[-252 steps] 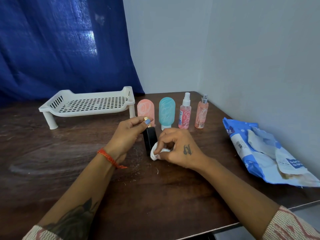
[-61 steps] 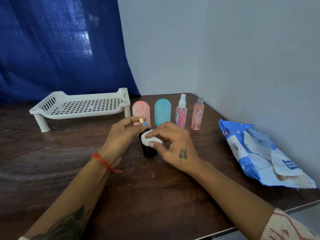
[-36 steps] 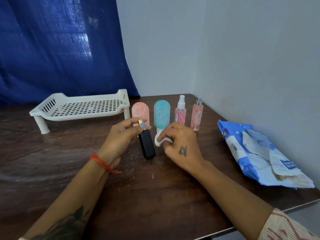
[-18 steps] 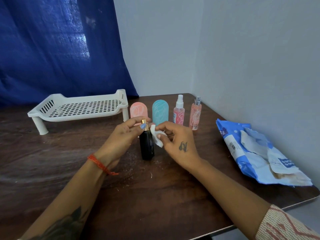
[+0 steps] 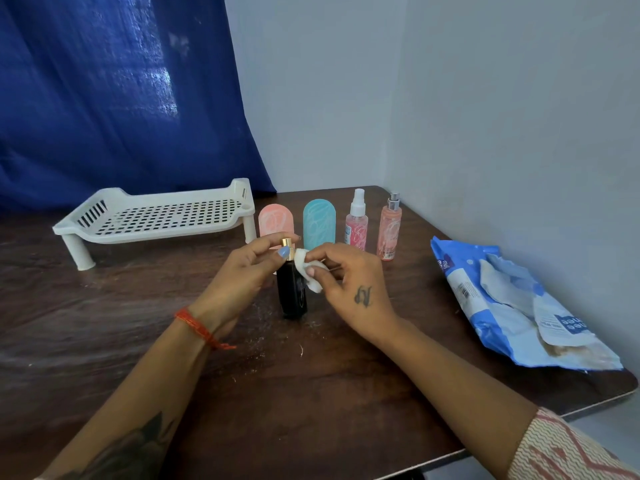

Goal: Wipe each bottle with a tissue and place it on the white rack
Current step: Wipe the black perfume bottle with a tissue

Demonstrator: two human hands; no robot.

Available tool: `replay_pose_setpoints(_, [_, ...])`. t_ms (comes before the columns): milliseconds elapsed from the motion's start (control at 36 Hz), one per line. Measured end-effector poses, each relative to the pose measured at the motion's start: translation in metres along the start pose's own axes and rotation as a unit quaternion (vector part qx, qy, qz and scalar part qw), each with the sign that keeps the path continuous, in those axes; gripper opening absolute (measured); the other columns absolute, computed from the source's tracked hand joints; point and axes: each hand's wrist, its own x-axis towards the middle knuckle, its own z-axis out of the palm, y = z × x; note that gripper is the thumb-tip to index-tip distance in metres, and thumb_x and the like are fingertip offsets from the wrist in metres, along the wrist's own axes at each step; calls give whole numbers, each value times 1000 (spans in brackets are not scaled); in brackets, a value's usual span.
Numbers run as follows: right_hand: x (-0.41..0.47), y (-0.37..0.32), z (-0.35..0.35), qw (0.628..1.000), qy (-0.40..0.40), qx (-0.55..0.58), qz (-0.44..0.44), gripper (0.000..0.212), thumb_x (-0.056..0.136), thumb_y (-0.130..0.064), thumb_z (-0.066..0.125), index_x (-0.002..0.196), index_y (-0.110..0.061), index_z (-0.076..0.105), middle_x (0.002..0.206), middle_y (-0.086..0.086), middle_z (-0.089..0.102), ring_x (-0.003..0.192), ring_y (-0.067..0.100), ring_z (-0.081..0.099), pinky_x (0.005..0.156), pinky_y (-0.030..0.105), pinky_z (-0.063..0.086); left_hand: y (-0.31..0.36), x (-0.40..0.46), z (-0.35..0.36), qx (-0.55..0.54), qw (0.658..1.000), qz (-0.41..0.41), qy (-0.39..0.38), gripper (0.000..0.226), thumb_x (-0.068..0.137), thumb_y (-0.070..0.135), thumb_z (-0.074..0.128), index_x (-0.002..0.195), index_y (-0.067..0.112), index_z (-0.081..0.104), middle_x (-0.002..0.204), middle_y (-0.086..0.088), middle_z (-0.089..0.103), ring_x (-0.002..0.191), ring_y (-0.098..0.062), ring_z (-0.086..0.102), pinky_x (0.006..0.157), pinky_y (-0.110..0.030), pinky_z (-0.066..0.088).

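A dark wooden table [image 5: 104, 323] flecked with crumbs fills a corner — blue curtain [image 5: 104, 98] behind, pale grey walls [image 5: 485, 116] to the right. The left hand [image 5: 239, 275] pinches the gold cap of an upright black bottle [image 5: 292, 296] at the table's centre; the right hand [image 5: 349, 282] pinches a white tissue [image 5: 306, 271] against its shoulder. The white rack [image 5: 156, 220] stands back left.

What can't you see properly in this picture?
Head view only:
- pink tube: its foot is hidden behind the left hand.
- black bottle: upper part covered by fingers and the tissue held by the right hand.
- spray bottles' labels: too small.
- blue packet: print unreadable.
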Motion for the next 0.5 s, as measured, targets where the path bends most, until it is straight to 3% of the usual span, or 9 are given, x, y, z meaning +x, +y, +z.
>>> replay_pose_setpoints(139, [1,-7,-3,999,40,-1,-21,17,81,-4,67,97,-11,69,90,-1,69,81,9,63,66,29,53,-1,1,-1,-5,1000,-6,2,25,95,17,51,114,23,64,110,3,70,109,-13,61,92,-28,47])
replay_pose_setpoints(278, [-3,-9,1,995,-52,-10,-80,24,80,-2,66,102,-11,69,100,4,65,92,8,58,76,17,48,-2,1,-2,-9,1000,1,-4,23,93,19,53,111,29,62,104,4,73,104,-11,65,96,-31,47])
replay_pose_setpoints(500, [-3,-7,0,998,-39,9,-48,21,78,-1,66,95,-12,70,96,3,67,85,9,61,69,27,53,0,1,-1,-9,1000,-7,-8,25,92,17,55,116,23,60,98,7,74,95,-2,67,87,-21,45])
